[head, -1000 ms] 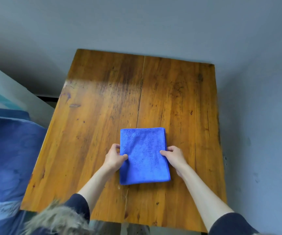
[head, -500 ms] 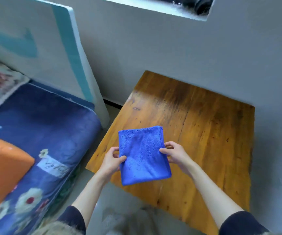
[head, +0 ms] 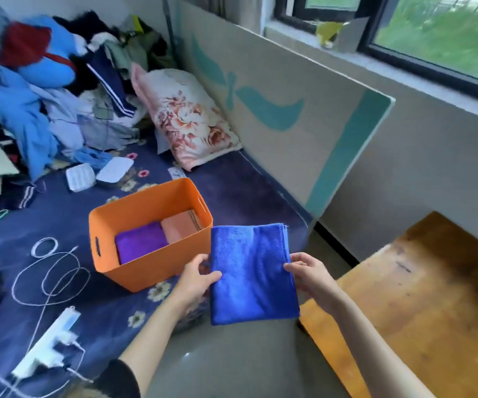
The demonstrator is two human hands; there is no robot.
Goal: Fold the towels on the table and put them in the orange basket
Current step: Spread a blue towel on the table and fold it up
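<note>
A folded blue towel [head: 252,274] is held flat in the air between the bed and the table. My left hand [head: 197,278] grips its left edge and my right hand [head: 308,272] grips its right edge. Just left of the towel, the orange basket [head: 134,272] stands on the bed. Inside it lie a folded purple towel [head: 140,244] and a folded peach towel [head: 179,226] side by side. The wooden table [head: 421,305] is at the lower right.
The bed's dark blue floral cover [head: 232,191] carries a pile of clothes [head: 48,90], a floral pillow [head: 189,116], a white power strip [head: 48,343] with a looping cable [head: 51,271] and two white cases. A headboard panel [head: 289,122] stands behind, under a window.
The towel was lifted off the table and carried left. My view swung left with it, so the bed and orange basket came fully into sight.
</note>
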